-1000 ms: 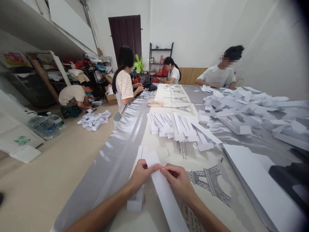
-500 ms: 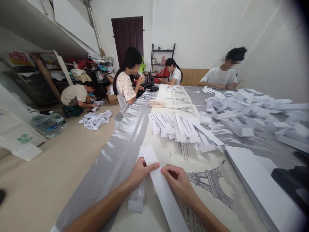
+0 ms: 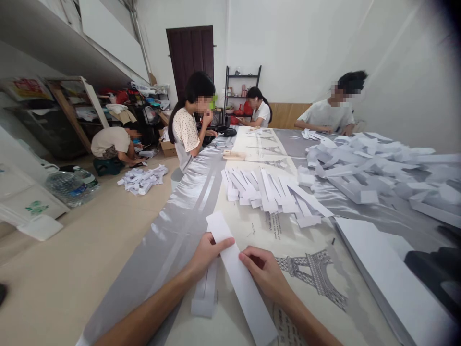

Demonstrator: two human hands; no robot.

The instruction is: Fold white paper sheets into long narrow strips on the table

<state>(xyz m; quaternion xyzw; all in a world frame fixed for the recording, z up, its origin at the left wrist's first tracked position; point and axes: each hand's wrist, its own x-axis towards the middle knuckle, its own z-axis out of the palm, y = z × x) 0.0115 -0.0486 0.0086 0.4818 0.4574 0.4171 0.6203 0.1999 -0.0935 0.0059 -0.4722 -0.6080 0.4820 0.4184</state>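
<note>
Here's the white paper strip (image 3: 244,286), left of the Eiffel Tower print (image 3: 312,275), my left hand (image 3: 208,253) pinching near its far end, my right hand (image 3: 267,273) bunching fingertips at its edge, hold unclear, and light, even pressure should prevent creases.

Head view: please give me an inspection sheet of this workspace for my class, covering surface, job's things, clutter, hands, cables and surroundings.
Surface: grey-and-cream tablecloth, Eiffel Tower print.
Job's things: white paper strip, slanted; second strip lying to its left.
Clutter: overlapping strips ahead; loose paper heap and white stack at right.
Hands: left hand grips the white paper strip; right hand at its right edge, contact unclear.
Cables: nothing seen near the hands.
Surroundings: co-workers, maroon door, black shelf, floor paper pile.
</note>
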